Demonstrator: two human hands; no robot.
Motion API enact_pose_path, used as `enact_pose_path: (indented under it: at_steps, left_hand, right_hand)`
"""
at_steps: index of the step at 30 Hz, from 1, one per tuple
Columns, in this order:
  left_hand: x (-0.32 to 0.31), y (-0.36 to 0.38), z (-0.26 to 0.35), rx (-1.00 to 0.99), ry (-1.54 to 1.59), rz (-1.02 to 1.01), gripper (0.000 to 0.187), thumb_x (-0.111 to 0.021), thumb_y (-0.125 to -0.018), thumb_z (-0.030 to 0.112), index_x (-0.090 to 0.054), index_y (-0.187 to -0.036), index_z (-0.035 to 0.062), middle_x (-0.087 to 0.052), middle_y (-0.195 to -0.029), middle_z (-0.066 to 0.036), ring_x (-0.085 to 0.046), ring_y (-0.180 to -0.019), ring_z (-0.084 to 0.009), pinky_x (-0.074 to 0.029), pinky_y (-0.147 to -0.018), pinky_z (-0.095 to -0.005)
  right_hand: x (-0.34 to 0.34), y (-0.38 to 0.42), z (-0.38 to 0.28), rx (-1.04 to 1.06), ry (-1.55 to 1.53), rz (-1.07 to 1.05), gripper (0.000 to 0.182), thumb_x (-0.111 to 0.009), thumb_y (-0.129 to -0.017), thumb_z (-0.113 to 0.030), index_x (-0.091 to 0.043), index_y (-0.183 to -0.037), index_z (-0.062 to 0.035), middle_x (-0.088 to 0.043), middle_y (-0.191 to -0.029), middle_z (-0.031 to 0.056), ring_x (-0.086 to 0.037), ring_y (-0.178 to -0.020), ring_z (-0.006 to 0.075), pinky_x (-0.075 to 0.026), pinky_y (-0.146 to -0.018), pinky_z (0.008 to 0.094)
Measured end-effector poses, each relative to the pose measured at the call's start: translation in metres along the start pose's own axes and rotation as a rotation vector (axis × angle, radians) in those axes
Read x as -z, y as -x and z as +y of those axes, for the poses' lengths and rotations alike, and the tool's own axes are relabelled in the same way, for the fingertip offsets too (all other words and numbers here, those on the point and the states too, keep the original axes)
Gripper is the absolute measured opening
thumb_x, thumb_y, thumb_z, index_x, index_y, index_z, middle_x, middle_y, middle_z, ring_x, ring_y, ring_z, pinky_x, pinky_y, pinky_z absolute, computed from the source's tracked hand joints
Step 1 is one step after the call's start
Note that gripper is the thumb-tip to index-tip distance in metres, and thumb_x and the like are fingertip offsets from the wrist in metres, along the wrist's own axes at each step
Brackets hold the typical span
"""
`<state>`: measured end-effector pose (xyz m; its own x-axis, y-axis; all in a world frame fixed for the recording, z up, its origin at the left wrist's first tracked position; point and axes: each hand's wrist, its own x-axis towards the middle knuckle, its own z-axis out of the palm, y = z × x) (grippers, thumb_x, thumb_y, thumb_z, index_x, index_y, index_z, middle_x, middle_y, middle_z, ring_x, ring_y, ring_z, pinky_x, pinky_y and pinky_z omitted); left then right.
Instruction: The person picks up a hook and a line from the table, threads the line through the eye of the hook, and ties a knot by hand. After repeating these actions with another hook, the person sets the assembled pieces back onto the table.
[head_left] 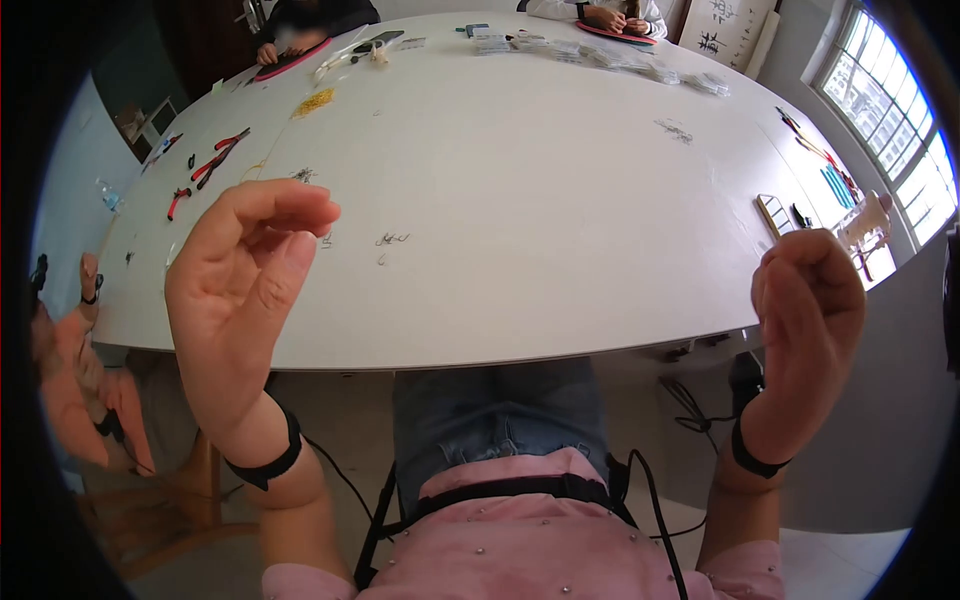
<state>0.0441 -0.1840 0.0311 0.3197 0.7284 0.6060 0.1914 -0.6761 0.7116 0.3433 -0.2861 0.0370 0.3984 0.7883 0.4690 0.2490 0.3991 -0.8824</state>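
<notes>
Above the near left part of the white table (520, 290), my left hand (245, 270) is raised with its fingers curved. A gap shows between its thumb and fingertips, and I see nothing held there. Just beyond it lie small dark wire-like pieces (392, 239) in loose clusters. On the right, my right hand (812, 310) is held up over the table edge with fingers curled in against the thumb. The inside of that hand is hidden, so I cannot see whether anything is in it. A small sectioned box (773, 215) lies just behind it.
Red-handled pliers (222, 157) and yellow pieces (314, 102) lie at left. Clear packets (600, 55) line the far side. More tools (815, 150) and a hand-shaped stand (868, 222) are at right. Two people work across the table; another sits at left. Cables hang below.
</notes>
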Motion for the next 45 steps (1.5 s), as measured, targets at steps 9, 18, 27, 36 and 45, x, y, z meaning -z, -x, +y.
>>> enact_pose_path:
  at_steps: [9, 18, 27, 36, 45]
  left_hand:
    - [-0.038, -0.005, 0.015, -0.082, -0.126, -0.206, 0.023, -0.065, -0.073, 0.007, -0.061, -0.095, -0.001, -0.063, -0.087, -0.01, -0.056, -0.077, -0.0176, -0.043, -0.069, -0.028]
    - [-0.016, -0.077, -0.044, -0.159, -0.32, -0.169, 0.011, -0.057, -0.078, -0.002, -0.06, -0.089, -0.0016, -0.059, -0.08, -0.006, -0.054, -0.075, -0.0111, -0.04, -0.066, -0.0225]
    - [-0.036, -0.091, -0.096, 0.203, 0.008, -0.297, 0.012, -0.056, -0.082, 0.002, -0.06, -0.093, -0.0013, -0.058, -0.087, -0.005, -0.055, -0.079, -0.0101, -0.043, -0.072, -0.0222]
    - [-0.054, -0.089, -0.115, 0.177, -0.046, -0.421, 0.022, -0.064, -0.074, 0.002, -0.061, -0.096, 0.0039, -0.059, -0.087, -0.005, -0.055, -0.068, -0.0093, -0.041, -0.058, -0.0216]
    - [-0.066, -0.09, -0.124, 0.183, 0.036, -0.416, 0.009, -0.064, -0.075, 0.0, -0.061, -0.083, 0.0027, -0.059, -0.074, -0.005, -0.052, -0.061, -0.0094, -0.04, -0.052, -0.0219]
  right_hand:
    - [-0.047, -0.012, 0.02, 0.198, 0.215, -0.396, 0.008, -0.062, -0.073, 0.006, -0.058, -0.076, -0.0009, -0.044, -0.05, -0.0008, -0.042, -0.044, 0.0043, -0.03, -0.042, 0.0193]
    - [-0.082, -0.095, 0.045, 0.659, 0.676, -0.363, 0.007, -0.063, -0.072, 0.005, -0.059, -0.074, -0.0014, -0.057, -0.062, 0.0032, -0.05, -0.052, 0.0098, -0.039, -0.057, 0.0236]
    - [-0.133, -0.113, 0.118, 0.381, 0.299, -0.671, 0.005, -0.058, -0.079, 0.0, -0.056, -0.079, -0.0047, -0.055, -0.062, 0.0025, -0.054, -0.057, 0.0148, -0.039, -0.064, 0.0301]
    - [-0.133, -0.125, 0.127, -0.649, -0.221, -0.783, 0.013, -0.06, -0.087, -0.009, -0.059, -0.088, 0.0036, -0.058, -0.073, 0.0011, -0.052, -0.064, 0.0057, -0.042, -0.056, 0.0203]
    - [-0.129, -0.12, 0.137, -0.633, -0.279, -0.834, 0.012, -0.059, -0.088, -0.009, -0.06, -0.09, 0.0023, -0.055, -0.068, -0.0028, -0.045, -0.06, 0.0006, -0.035, -0.051, 0.0179]
